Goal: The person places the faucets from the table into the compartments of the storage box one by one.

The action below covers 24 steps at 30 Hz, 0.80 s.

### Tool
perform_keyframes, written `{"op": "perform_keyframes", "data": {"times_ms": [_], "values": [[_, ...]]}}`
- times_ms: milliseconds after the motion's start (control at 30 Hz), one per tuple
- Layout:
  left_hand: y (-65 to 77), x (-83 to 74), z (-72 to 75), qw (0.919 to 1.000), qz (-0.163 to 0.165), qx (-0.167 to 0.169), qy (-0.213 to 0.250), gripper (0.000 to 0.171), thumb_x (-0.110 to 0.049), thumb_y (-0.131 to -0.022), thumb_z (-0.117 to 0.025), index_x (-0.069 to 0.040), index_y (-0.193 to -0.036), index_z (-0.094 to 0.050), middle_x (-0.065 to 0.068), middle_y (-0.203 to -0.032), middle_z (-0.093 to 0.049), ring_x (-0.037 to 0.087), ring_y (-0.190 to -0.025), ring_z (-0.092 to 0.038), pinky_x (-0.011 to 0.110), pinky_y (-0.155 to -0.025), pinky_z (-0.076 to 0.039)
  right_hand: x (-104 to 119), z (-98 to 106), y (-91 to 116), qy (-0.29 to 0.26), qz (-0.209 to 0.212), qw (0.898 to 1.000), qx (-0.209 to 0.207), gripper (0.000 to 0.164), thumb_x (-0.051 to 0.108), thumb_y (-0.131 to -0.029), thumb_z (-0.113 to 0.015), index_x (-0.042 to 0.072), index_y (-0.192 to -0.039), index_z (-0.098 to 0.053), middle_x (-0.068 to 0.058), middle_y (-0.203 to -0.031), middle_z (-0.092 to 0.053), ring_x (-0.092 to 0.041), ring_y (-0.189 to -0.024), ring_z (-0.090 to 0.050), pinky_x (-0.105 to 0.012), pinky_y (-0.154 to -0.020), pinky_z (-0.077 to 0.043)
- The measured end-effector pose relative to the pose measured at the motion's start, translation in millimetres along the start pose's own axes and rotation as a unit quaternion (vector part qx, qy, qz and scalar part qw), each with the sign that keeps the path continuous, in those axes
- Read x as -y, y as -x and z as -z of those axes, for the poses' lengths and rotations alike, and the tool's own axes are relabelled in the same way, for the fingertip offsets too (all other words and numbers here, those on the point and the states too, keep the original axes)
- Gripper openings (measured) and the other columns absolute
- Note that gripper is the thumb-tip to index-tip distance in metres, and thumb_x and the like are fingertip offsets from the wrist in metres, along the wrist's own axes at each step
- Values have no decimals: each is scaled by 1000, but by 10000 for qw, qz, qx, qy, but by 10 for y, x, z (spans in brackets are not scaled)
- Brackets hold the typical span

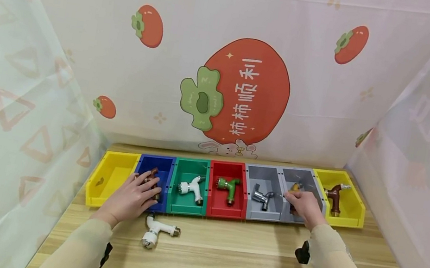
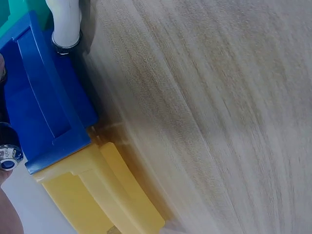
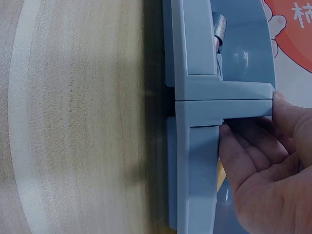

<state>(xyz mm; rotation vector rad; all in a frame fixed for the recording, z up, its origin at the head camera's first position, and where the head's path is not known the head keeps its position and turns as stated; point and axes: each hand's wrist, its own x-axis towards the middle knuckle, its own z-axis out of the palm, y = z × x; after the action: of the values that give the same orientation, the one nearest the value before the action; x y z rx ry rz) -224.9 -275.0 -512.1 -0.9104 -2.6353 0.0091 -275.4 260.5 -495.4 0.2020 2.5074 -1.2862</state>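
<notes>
My left hand [image 1: 133, 196] reaches into the blue bin [image 1: 167, 165] and grips a brown faucet [image 1: 154, 173]. In the left wrist view the faucet's dark, chrome-tipped end [image 2: 9, 155] shows at the left edge, with only slivers of hand beside it. My right hand [image 1: 305, 205] is at the two grey bins. The right wrist view shows its thumb on the rim of their adjoining walls [image 3: 229, 97] and its fingers inside the right grey bin, pinching that wall. A yellowish faucet [image 1: 296, 187] lies in this bin, partly hidden by the hand.
A white faucet [image 1: 160, 227] lies on the wooden table before the blue bin. Other bins hold a white faucet [image 1: 191, 188], a green one [image 1: 228, 187], a chrome one [image 1: 263, 197] and a dark red one [image 1: 334, 197]. A yellow bin [image 1: 115, 174] stands far left.
</notes>
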Motion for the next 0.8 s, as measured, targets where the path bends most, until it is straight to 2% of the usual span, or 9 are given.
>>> {"op": "perform_keyframes", "data": {"times_ms": [533, 800], "values": [[-100, -10, -67, 9991, 233, 348, 54, 43, -35, -93, -76, -11, -129, -73, 15, -143, -61, 40, -139, -50, 69, -107, -40, -18, 8, -1, 37, -11, 10000, -48, 59, 40, -107, -54, -5, -144, -55, -30, -149, -47, -43, -129, -54, -51, -98, -54], [-85, 0, -149, 9985, 278, 468, 33, 44, -36, -94, -75, -11, -129, -73, 15, -142, -62, 40, -138, -50, 65, -108, -41, 5, 2, 13, -7, -58, 10000, -34, 60, 41, -107, -54, -5, -146, -53, -30, -151, -45, -44, -132, -51, -53, -101, -52]]}}
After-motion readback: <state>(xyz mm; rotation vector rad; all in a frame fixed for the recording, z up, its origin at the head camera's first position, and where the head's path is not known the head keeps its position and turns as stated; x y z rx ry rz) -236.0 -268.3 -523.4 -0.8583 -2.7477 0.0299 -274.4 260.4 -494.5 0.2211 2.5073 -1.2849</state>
